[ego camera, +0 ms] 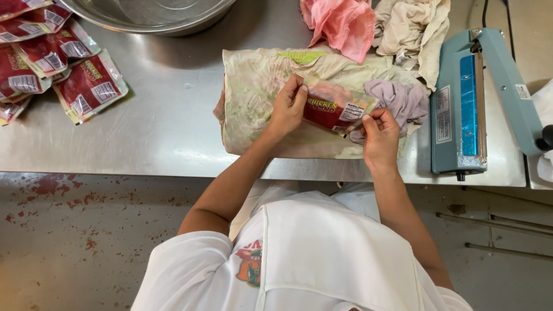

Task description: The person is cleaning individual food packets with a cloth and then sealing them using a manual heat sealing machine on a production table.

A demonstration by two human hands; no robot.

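— At the far left of the steel table (167,132), what's lying there?
— A heap of red sealed pouches (52,63), well apart from the hands. Just right of them, at the far edge, is the rim of a big metal bowl (150,17).
— And in the middle?
— A stained folded cloth (259,98) spread on the table. Over it the left hand (287,108) pinches the left end of a red food pouch (333,108), fingers closed on it. The right hand (380,135) grips the pouch's right end, thumb on top.
— Which step would you call it?
— Handling one pouch over the cloth; it looks like wiping or smoothing it, though I can't be certain.
— What lies to the right?
— A lilac rag (400,98) just beside the pouch, pink (343,23) and cream cloths (415,29) farther off, then a blue heat sealer (466,103). Any move there would call for a flat, clean pouch mouth.
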